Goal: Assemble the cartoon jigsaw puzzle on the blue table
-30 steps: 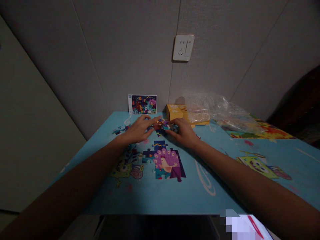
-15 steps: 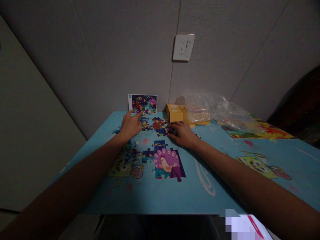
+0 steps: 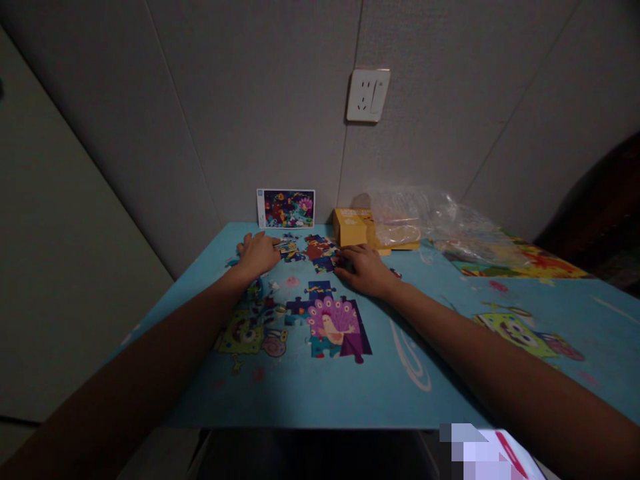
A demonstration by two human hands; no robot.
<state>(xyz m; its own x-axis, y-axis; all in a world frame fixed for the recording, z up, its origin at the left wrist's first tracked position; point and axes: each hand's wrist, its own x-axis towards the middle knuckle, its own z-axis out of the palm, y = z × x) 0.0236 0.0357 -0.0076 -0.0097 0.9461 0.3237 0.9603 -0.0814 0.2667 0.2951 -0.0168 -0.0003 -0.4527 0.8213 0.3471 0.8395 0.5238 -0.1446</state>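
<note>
My left hand [image 3: 259, 255] is low over the back left of the table, among loose jigsaw pieces [image 3: 233, 261]. Its fingers look apart, though their tips are partly hidden behind the hand; its thumb side is close to a small yellow-and-blue group of pieces [image 3: 291, 249]. My right hand [image 3: 367, 268] lies on the table with fingers stretched out and thumb apart, touching the edge of an orange-brown joined section [image 3: 319, 248]. Dark pieces show under its fingers. Nearer to me lies a joined peacock section [image 3: 334, 325]. A picture card [image 3: 289, 209] leans against the wall.
A yellow box [image 3: 351, 227] stands at the back, beside a crumpled clear plastic bag [image 3: 425, 213]. A colourful sheet [image 3: 525, 261] lies at the right. The blue tabletop [image 3: 290, 393] has printed cartoon figures. A socket [image 3: 368, 95] is on the wall.
My left hand has drawn down and slightly left, away from the picture card, and its pointing finger no longer reaches toward it. My right hand has stayed in place.
</note>
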